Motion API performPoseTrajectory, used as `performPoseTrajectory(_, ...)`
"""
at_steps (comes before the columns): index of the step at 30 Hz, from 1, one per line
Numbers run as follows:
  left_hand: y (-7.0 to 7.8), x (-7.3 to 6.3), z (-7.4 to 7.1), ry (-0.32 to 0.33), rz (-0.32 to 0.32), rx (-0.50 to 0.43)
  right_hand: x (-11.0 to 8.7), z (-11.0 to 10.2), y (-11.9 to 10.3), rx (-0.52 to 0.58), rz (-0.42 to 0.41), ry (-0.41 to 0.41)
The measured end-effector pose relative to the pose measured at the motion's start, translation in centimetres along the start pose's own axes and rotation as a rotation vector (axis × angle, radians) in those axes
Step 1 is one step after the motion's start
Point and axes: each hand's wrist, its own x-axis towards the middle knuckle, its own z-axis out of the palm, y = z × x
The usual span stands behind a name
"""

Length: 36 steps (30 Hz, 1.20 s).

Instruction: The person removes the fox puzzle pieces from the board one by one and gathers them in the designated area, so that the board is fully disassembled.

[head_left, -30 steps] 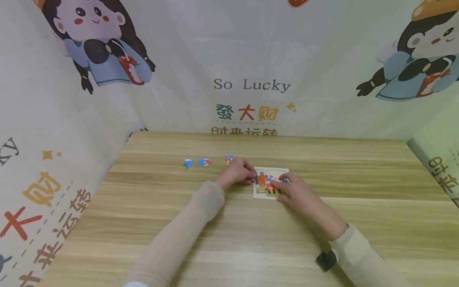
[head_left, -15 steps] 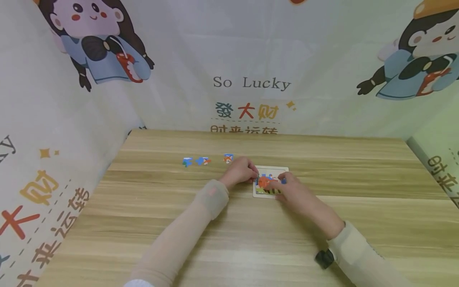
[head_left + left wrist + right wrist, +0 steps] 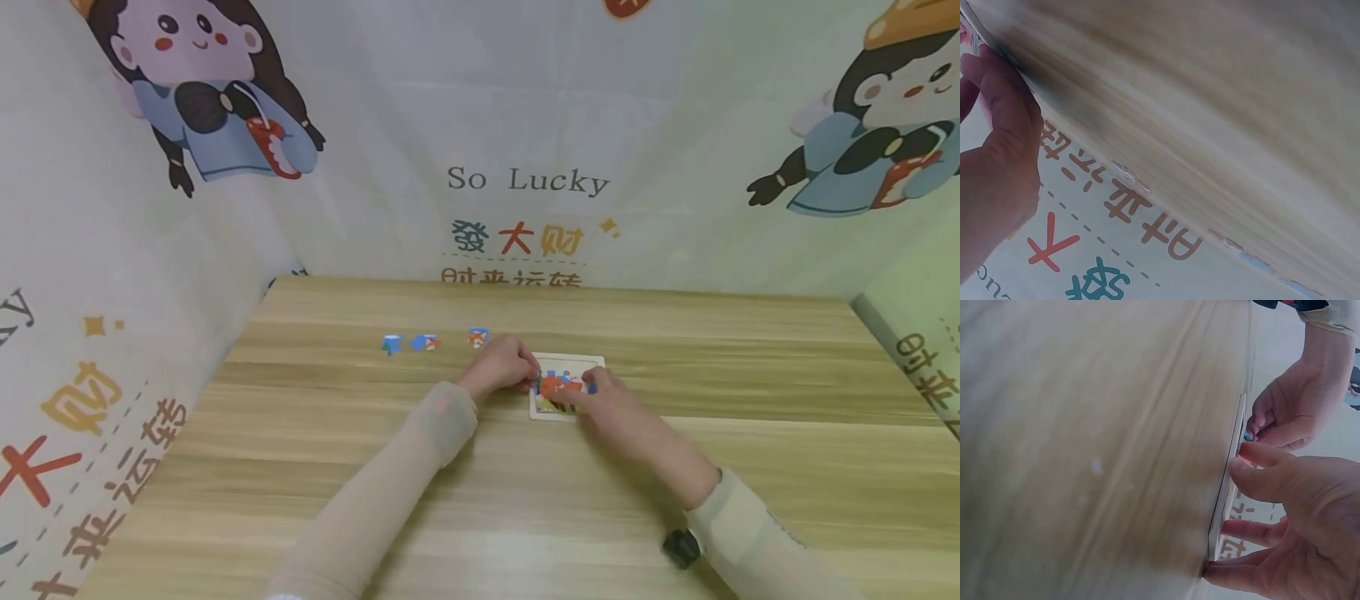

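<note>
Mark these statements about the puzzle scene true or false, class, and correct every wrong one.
1. The left hand is beside the tray. True.
2. The tray holds no pieces. False: colourful pieces lie in it.
3. The right hand is away from the tray. False: the right hand touches it.
4. Loose puzzle pieces lie on the table, left of the tray. True.
5. The tray stands upright. False: it lies flat on the table.
6. The cloth behind the table reads "So Lucky". True.
</note>
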Motion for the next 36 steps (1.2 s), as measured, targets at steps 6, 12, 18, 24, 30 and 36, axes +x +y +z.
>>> performPoseTrajectory(6, -0.1, 0.0, -1.0, 0.044, -0.018, -0.091, 0.2, -0.3, -0.3, -0.006, 0.012, -0.031)
performPoseTrajectory(12, -0.4, -0.8, -3.3, 0.051, -0.001, -0.123, 0.1, -0.3, 0.0, 0.027, 0.023, -0.042)
performPoseTrajectory(18, -1.3, -1.7, -5.7, 0.062, 0.020, -0.138, 0.0, -0.5, 0.2, 0.037, 0.031, -0.042)
performPoseTrajectory(24, -2.6, -2.7, -8.2, 0.096, 0.011, -0.156, 0.1, -0.5, 0.1, 0.040, 0.032, -0.032)
performPoseTrajectory(30, -4.7, -3.7, -10.1, 0.126, 0.021, -0.153, 0.2, -0.3, 0.1, 0.016, 0.008, -0.025)
performPoseTrajectory(36, -6.8, -4.8, -11.6, 0.157, -0.002, -0.155, -0.2, -0.2, -0.1, 0.024, -0.012, -0.016)
